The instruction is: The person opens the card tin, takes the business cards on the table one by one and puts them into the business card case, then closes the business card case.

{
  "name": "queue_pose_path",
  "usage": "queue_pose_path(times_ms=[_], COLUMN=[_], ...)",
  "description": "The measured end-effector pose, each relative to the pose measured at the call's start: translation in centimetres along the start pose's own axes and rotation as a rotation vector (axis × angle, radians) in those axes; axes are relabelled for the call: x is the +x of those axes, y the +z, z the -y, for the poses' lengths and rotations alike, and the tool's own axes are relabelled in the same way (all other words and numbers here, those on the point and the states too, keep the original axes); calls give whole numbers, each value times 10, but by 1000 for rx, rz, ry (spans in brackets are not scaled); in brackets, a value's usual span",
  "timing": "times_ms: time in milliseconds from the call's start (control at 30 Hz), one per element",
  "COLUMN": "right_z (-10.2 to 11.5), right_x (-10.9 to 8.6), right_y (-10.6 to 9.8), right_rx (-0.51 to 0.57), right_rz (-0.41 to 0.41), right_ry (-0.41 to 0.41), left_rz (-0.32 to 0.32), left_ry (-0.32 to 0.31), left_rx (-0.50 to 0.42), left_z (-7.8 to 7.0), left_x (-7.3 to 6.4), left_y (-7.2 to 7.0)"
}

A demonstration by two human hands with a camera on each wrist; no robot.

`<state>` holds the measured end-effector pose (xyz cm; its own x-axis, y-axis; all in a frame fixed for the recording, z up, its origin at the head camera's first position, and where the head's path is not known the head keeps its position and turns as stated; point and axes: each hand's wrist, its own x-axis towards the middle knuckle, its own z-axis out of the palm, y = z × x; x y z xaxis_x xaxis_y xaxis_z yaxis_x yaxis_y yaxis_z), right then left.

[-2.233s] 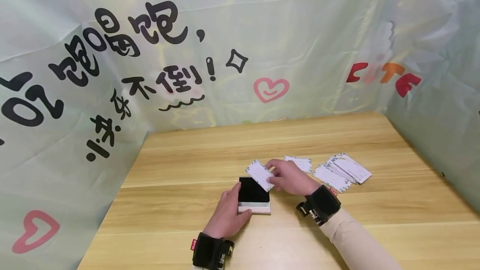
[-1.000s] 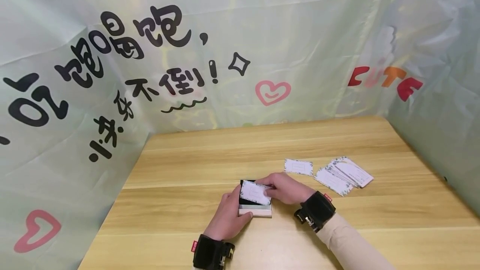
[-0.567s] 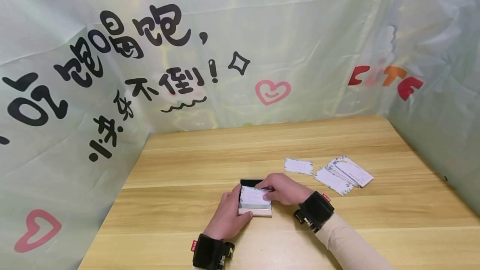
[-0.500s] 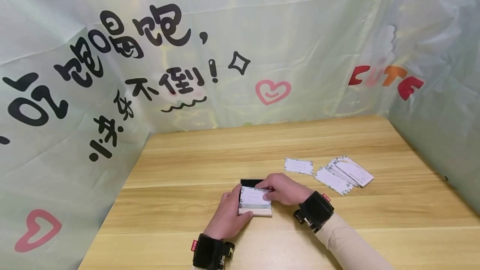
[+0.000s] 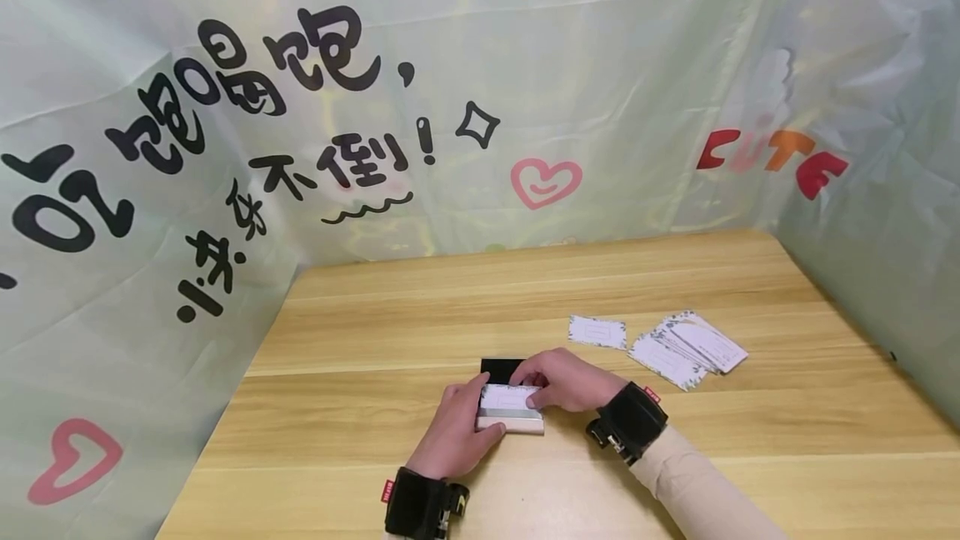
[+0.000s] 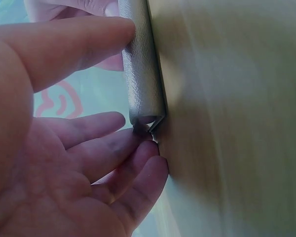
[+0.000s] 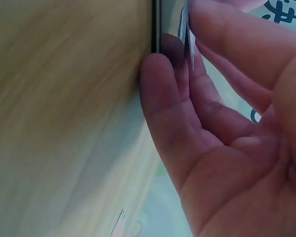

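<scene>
An open business card case [image 5: 525,425] lies on the table, its lining black and its front band pale and metallic. My left hand [image 5: 453,430] holds it at the left, thumb on the front edge and fingers along the side; the left wrist view shows the thumb on the textured cover [image 6: 144,74]. A white card [image 5: 501,397] with a leafy border sits partly behind the front band. My right hand [image 5: 572,380] pinches this card at its right end. In the right wrist view the card [image 7: 191,44] appears edge-on between thumb and fingers.
Beyond the right hand lies a single white card [image 5: 597,332]. Right of it, a fanned pile of similar cards [image 5: 686,348] rests on the wooden table [image 5: 360,340]. A printed cloth backdrop [image 5: 637,107] closes off the back and sides.
My right hand has brought the card left over the case, straightened it, and slid it toward me, lower behind the front band. My left hand has kept its hold on the case.
</scene>
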<state>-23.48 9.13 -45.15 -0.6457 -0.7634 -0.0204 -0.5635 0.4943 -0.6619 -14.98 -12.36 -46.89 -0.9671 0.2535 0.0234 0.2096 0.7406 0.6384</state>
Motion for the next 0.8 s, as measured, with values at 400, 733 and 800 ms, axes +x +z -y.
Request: queue_pose_path(times_ms=[400,733,800], right_z=[-2,-1,-1], right_x=[0,0,-1], right_y=[5,2,1], right_rx=[7,5,18], right_rz=[-5,-1,5], right_ry=[-10,-34,-58], left_rz=[-16,-13,-10], left_ry=[23,22,18], left_rx=[-7,4,3], left_z=[1,0,1], left_x=[-2,-1,-1], left_y=[1,-1,-1])
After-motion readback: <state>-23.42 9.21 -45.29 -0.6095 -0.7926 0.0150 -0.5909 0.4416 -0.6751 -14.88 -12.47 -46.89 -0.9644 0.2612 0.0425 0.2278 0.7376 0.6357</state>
